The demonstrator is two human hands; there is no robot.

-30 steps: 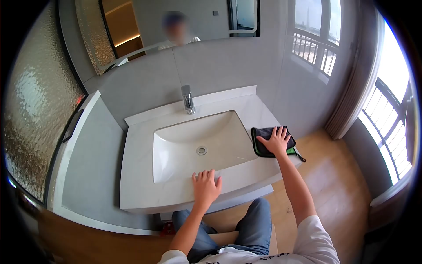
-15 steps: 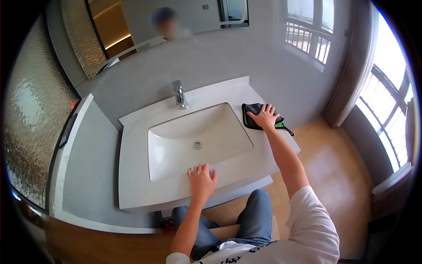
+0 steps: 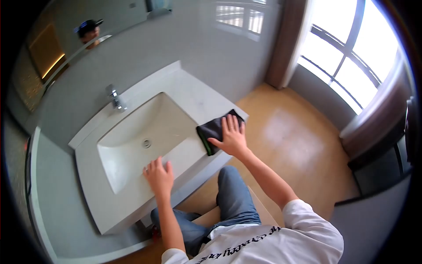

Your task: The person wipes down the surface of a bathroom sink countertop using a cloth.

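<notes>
A dark grey cloth (image 3: 212, 131) with a green edge lies folded on the right front corner of the white countertop (image 3: 198, 97). Flat on top of it rests my right hand (image 3: 233, 135), fingers spread. My left hand (image 3: 159, 177) is on the counter's front edge beside the basin, its fingers apart and nothing in it. Between the hands and the wall is the white sink basin (image 3: 127, 149) with a round drain (image 3: 146, 143). The chrome faucet (image 3: 116, 99) stands behind the basin.
A mirror (image 3: 118, 17) on the grey wall reflects a person in a cap. Large windows (image 3: 338, 57) and a curtain (image 3: 288, 44) are at the right, above the wooden floor (image 3: 290, 141). A dark-edged grey piece of furniture (image 3: 373, 215) stands at the lower right.
The view has turned to the right. My right hand and the cloth have moved from farther back on the counter's right side to its front corner. My left hand stays by the front edge.
</notes>
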